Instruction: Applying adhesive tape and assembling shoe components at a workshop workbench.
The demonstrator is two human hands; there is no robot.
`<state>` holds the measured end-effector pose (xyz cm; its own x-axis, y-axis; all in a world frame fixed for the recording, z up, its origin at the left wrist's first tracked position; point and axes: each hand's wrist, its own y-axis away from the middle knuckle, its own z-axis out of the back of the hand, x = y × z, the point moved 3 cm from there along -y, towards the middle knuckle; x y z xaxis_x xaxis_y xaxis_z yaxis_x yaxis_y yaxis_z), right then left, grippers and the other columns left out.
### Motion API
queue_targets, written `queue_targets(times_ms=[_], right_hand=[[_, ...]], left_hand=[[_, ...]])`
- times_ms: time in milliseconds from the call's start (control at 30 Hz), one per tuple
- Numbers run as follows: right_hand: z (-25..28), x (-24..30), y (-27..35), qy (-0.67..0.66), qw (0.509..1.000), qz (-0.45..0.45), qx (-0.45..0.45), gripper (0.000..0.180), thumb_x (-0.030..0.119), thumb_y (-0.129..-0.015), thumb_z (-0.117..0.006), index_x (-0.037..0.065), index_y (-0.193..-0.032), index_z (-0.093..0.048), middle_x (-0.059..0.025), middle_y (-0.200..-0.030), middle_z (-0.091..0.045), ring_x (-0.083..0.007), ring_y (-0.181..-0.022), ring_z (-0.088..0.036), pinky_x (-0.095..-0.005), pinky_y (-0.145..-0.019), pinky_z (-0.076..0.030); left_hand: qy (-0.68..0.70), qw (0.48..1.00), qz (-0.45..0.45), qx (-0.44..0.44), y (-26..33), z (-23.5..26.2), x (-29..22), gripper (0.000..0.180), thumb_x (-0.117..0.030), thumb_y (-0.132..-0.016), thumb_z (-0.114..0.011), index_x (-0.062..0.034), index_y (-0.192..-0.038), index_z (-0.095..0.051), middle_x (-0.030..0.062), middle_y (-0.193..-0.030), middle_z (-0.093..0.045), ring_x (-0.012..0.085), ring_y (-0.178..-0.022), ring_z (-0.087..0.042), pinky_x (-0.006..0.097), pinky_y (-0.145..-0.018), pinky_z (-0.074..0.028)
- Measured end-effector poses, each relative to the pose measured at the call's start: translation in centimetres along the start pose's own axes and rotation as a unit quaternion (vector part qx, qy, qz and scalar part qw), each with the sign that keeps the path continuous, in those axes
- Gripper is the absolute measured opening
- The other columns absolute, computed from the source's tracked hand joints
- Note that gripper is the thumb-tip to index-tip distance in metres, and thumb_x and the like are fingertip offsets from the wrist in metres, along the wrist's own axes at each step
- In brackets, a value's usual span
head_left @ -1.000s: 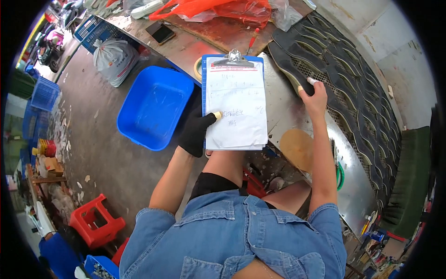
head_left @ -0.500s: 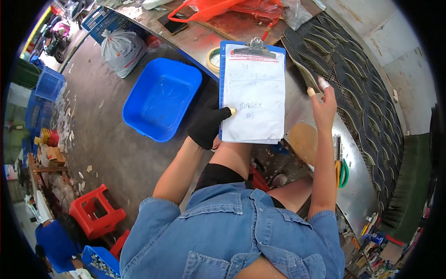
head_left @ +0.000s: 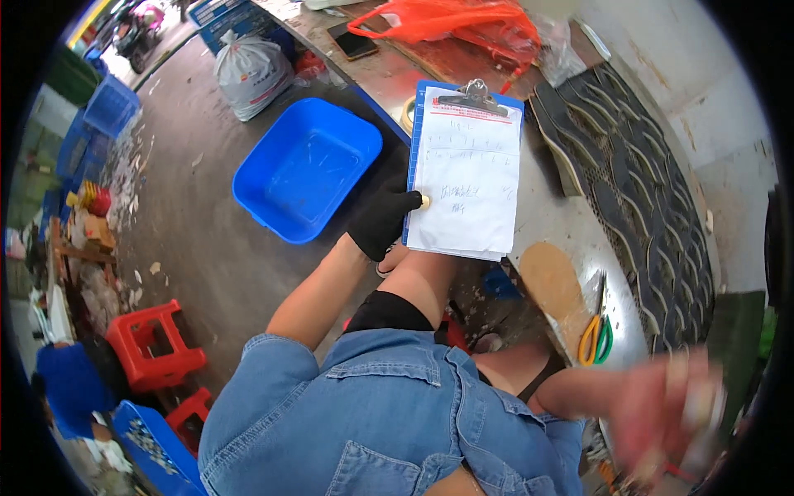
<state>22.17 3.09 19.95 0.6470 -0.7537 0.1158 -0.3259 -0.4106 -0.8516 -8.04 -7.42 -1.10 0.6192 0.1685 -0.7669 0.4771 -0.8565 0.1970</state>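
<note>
My left hand (head_left: 383, 221), in a black glove, grips the left edge of a blue clipboard (head_left: 418, 132) that holds white sheets (head_left: 469, 183) with handwriting; the board rests on my raised knee. My right hand (head_left: 674, 413) is a motion blur at the lower right, low beside the metal table edge, with its fingers spread. I cannot make out anything in it. A black patterned shoe-sole sheet (head_left: 641, 190) lies on the metal table (head_left: 546, 198) to the right of the clipboard.
A blue plastic tub (head_left: 304, 169) stands on the concrete floor to the left. Scissors with yellow and green handles (head_left: 594, 337) and a tan insole shape (head_left: 552, 285) lie on the table. An orange bag (head_left: 447, 21) and a phone (head_left: 353, 40) sit farther back. Red stools (head_left: 153, 345) stand at lower left.
My right hand has left the black sheet on the table and swung down to the lower right, blurred. The clipboard stays in my left hand.
</note>
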Motion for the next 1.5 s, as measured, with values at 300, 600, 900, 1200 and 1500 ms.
queue_targets(times_ms=[300,600,900,1200,1500], right_hand=[[-9.1,3.7,-0.9,-0.081,0.939,0.173,0.286,0.031,0.043,-0.085,-0.058,0.013,-0.077,-0.059,0.0037,-0.057,-0.043,-0.0033,-0.042,-0.040,-0.0157,-0.042,-0.031],[-8.1,3.7,-0.8,-0.098,0.947,0.158,0.264,0.024,0.037,-0.083,-0.062,0.014,-0.074,-0.059,0.0048,-0.056,-0.042,-0.0031,-0.042,-0.040,-0.0160,-0.042,-0.030],[-7.4,2.7,0.4,-0.070,0.964,0.159,0.202,0.035,0.045,-0.086,-0.059,0.012,-0.086,-0.047,0.0048,-0.057,-0.041,-0.0048,-0.042,-0.043,-0.0201,-0.037,-0.030],[-3.6,-10.2,7.7,0.318,0.847,-0.165,0.393,0.030,0.002,-0.073,-0.069,-0.002,-0.102,-0.068,-0.0060,-0.061,-0.055,-0.0136,-0.051,-0.049,-0.0249,-0.050,-0.039],[-3.1,-15.8,13.7,0.386,0.692,-0.329,0.515,0.023,0.004,-0.083,-0.064,0.002,-0.105,-0.069,-0.0042,-0.069,-0.065,-0.0085,-0.056,-0.055,-0.0226,-0.052,-0.042]], left_hand=[[0.026,0.999,-0.025,-0.008,0.4,2.5,-0.6,0.065,-0.004,-0.076,-0.063,0.0038,-0.137,-0.040,0.0176,-0.129,-0.053,0.0276,-0.114,-0.056,0.039,-0.097,-0.046],[0.013,0.999,-0.041,-0.018,0.5,2.3,-1.4,0.062,-0.006,-0.075,-0.066,0.0032,-0.132,-0.045,0.0154,-0.124,-0.057,0.0259,-0.110,-0.058,0.038,-0.095,-0.047],[0.010,0.988,-0.124,-0.092,1.7,8.1,-5.1,0.054,-0.010,-0.080,-0.061,-0.0010,-0.132,-0.045,0.0135,-0.117,-0.060,0.0240,-0.101,-0.062,0.035,-0.086,-0.052],[-0.035,0.981,-0.058,-0.181,-9.1,20.9,-10.4,0.033,-0.021,-0.083,-0.062,-0.0036,-0.110,-0.058,0.0103,-0.101,-0.064,0.0203,-0.084,-0.063,0.034,-0.073,-0.051],[-0.201,0.961,-0.173,-0.083,-19.1,17.8,-15.9,0.032,-0.027,-0.085,-0.059,-0.0024,-0.105,-0.059,0.0081,-0.088,-0.060,0.0203,-0.075,-0.056,0.037,-0.067,-0.046]])
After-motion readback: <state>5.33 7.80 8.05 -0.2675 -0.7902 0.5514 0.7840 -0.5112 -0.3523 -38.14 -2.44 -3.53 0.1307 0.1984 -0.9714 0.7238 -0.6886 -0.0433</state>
